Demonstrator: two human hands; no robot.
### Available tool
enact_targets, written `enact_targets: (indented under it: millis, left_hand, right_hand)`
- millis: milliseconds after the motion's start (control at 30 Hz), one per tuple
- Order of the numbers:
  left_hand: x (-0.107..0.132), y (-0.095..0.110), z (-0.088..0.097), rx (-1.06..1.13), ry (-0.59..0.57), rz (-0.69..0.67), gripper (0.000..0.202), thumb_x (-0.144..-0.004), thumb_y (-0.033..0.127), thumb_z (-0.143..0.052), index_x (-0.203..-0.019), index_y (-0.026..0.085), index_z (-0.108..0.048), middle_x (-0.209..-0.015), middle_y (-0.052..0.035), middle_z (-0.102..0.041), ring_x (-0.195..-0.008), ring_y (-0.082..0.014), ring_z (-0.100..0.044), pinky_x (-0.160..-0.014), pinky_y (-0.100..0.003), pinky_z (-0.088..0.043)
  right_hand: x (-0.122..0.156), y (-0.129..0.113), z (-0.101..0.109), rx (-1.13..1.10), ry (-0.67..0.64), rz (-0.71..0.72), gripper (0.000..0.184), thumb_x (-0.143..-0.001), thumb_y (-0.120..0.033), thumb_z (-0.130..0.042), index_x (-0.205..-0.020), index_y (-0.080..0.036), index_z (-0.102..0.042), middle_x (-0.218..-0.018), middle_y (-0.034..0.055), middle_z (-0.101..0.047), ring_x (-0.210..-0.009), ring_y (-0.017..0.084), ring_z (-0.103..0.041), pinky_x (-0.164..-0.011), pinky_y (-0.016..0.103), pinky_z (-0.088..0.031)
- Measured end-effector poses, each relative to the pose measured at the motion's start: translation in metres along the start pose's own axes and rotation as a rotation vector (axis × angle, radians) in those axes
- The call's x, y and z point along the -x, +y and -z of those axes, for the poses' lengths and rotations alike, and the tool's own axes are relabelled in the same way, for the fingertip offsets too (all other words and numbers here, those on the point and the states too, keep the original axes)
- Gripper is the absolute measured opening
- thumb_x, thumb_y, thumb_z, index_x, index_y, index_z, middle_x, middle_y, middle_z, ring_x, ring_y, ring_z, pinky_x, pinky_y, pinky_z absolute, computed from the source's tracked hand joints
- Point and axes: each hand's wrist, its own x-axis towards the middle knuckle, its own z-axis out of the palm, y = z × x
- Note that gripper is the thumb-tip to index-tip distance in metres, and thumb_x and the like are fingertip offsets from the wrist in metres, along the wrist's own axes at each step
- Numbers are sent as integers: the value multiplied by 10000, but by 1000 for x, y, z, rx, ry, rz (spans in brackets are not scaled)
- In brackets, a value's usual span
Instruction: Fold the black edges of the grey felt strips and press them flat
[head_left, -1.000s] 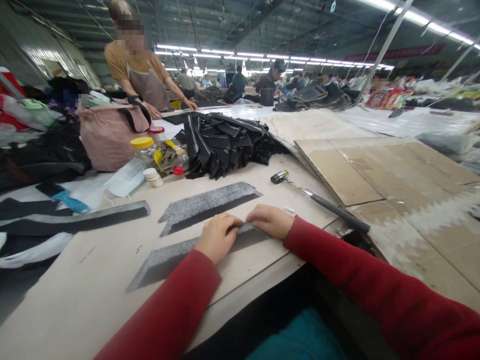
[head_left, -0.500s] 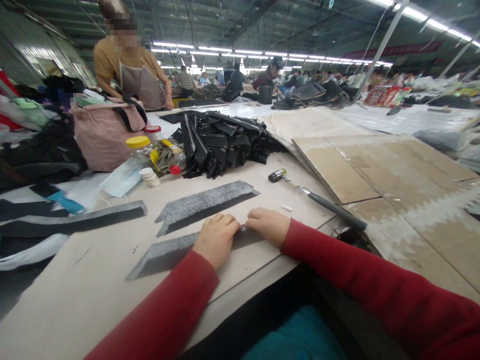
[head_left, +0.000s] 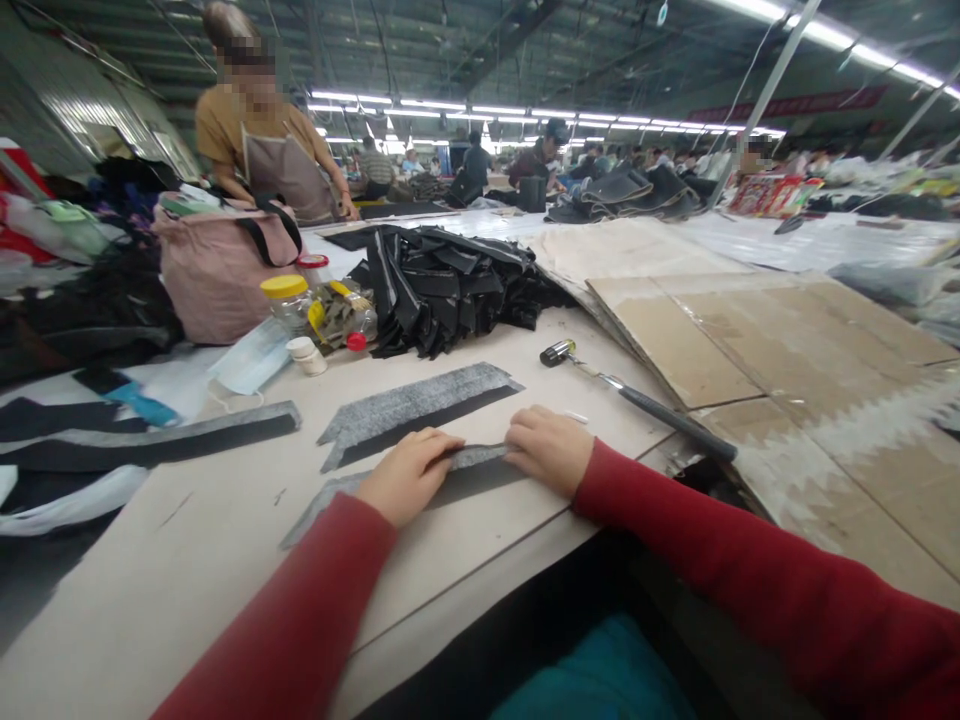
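A grey-and-black fabric strip lies on the tabletop in front of me, its far edge a little raised between my hands. My left hand pinches that edge with closed fingers, its wrist over the strip's left half. At the strip's right end my right hand grips the same edge, fingers curled and fingertips partly hidden. Just beyond lies a second strip, flat, with a fuzzy grey face and a black border. A mallet with a dark handle rests to the right of my right hand.
A heap of black strips is at the back. Jars, a white bottle, a face mask and a pink bag stand left of it. Cardboard covers the right side. A person in an apron stands behind.
My hands have moved apart, the left one sliding left along the strip and the right one slightly right. The strip's edge between them now shows lifted.
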Motion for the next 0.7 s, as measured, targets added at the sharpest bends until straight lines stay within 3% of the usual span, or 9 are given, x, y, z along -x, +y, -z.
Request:
enact_targets:
  millis: [133, 300, 433, 700]
  left_hand:
    - [-2, 2, -6, 0, 67, 45, 281, -737, 118, -461, -983, 191, -575, -950, -32, -557, -897, -170, -489, -834, -313, -387]
    - [-2, 6, -9, -28, 90, 38, 269, -734, 104, -466, -957, 200, -582, -929, -23, -546, -871, -168, -475, -808, -311, -390]
    - [0, 7, -8, -88, 83, 2, 239, -765, 113, -450, -941, 196, -589, -919, -26, -548, -840, -162, -465, -773, -297, -393]
    - [3, 19, -4, -372, -16, -78, 241, -823, 148, -376, -944, 196, -579, -918, -43, -554, -846, -188, -450, -717, -321, -385]
  right_hand:
    - [-6, -1, -1, -68, 4, -24, 170, -756, -168, -478, -876, -134, -594, -934, 80, -543, -880, 193, -438, -777, 312, -348]
    - [-15, -10, -9, -196, -28, 18, 418, -685, -13, -423, -1073, -124, -533, -966, 80, -538, -889, 171, -451, -788, 282, -350]
    - [-12, -13, -10, -186, -18, 37, 335, -742, -29, -390, -1002, -148, -565, -906, 61, -529, -847, 159, -453, -751, 263, -363]
    - [-13, -35, -7, 91, -94, 60, 203, -793, -93, -385, -831, -113, -584, -810, 92, -533, -759, 189, -466, -649, 300, -372]
